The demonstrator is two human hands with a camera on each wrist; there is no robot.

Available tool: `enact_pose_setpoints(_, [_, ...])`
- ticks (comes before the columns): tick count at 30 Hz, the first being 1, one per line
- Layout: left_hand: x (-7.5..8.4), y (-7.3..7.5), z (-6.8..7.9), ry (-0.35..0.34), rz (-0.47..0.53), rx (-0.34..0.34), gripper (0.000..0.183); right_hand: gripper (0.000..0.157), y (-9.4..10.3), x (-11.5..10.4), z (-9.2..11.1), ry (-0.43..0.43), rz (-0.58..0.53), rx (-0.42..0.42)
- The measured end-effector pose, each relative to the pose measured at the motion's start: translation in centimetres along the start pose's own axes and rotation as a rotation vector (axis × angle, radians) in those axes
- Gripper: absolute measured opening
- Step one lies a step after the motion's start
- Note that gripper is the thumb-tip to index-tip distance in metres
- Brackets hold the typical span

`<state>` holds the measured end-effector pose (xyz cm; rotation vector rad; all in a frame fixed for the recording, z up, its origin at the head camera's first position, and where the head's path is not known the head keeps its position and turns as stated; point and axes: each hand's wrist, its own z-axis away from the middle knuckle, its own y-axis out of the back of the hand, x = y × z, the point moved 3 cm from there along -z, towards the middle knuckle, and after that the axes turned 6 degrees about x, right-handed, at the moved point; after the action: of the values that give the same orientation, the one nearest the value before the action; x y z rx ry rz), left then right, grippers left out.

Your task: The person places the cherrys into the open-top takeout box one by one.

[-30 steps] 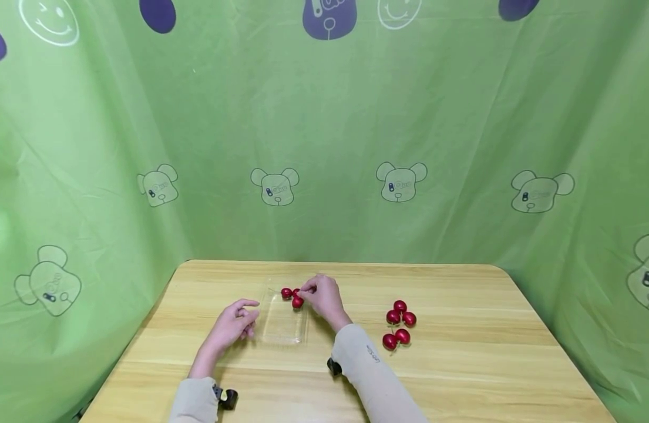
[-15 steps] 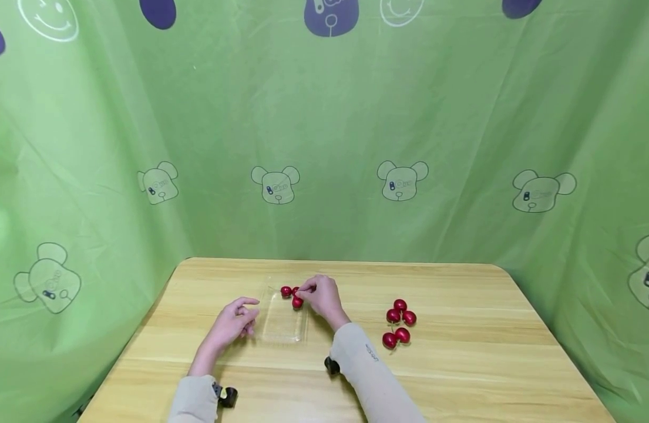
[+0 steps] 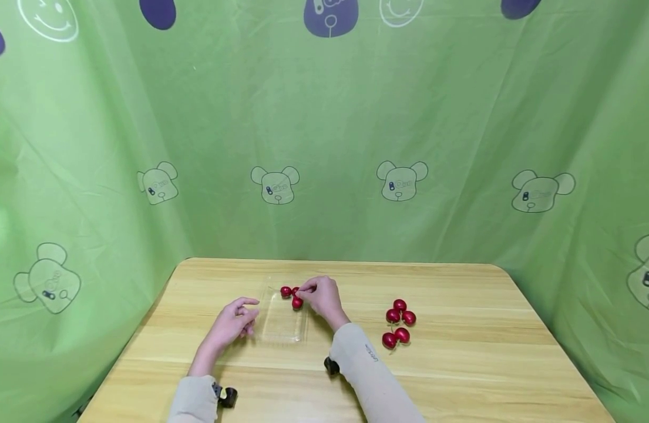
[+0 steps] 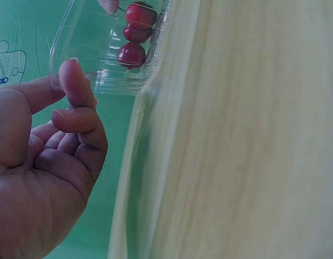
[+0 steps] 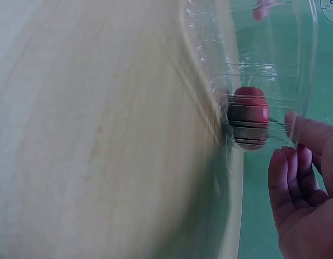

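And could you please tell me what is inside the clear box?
Three red cherries are visible, toward its far end. In the head view, the right hand hides part of one.

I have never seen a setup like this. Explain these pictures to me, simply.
There is no machine here, just a person's bare left hand and right hand. The wide picture is taken from the head, looking forward and down. The other two come from a black camera on each wrist and look tipped sideways. On the wood-grained table stands a clear plastic box holding three red cherries; five more cherries lie to its right. The right hand seems to pinch a stem at the box's far end. The left hand is beside the box, holding nothing.
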<state>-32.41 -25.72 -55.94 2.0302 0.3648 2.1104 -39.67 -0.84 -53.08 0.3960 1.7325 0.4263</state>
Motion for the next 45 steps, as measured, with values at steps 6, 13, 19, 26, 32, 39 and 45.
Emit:
enact_pose_setpoints(6, [0.2, 0.0, 0.2, 0.0, 0.007, 0.001, 0.042, 0.007, 0.1, 0.0, 0.1, 0.007, -0.001, 0.0])
enact_pose_setpoints(13, [0.2, -0.1, 0.2, -0.004, -0.008, 0.004, 0.04, 0.009, 0.2, -0.1, 0.1, -0.001, 0.005, -0.012])
enact_pose_setpoints(19, [0.2, -0.3, 0.1, -0.006, -0.011, -0.009, 0.04, 0.013, 0.6, 0.2, 0.2, -0.028, 0.013, -0.014])
enact_pose_setpoints(26, [0.5, 0.0, 0.3, -0.006, -0.007, -0.006, 0.041, 0.012, 1.9, -0.1, 0.3, -0.013, -0.009, -0.019])
enact_pose_setpoints(32, [0.4, -0.1, 0.4, -0.004, -0.007, -0.015, 0.042, 0.009, 3.5, -0.5, 0.8, 0.064, 0.036, 0.009])
enact_pose_setpoints(39, [0.5, -0.2, 0.6, 0.006, -0.015, -0.006, 0.041, 0.01, 5.5, -1.1, 1.9, 0.091, 0.048, 0.006])
enact_pose_setpoints(45, [0.8, -0.1, 0.5, 0.013, -0.015, -0.009, 0.042, 0.011, 8.1, -1.9, 3.1, 0.126, 0.096, 0.012])
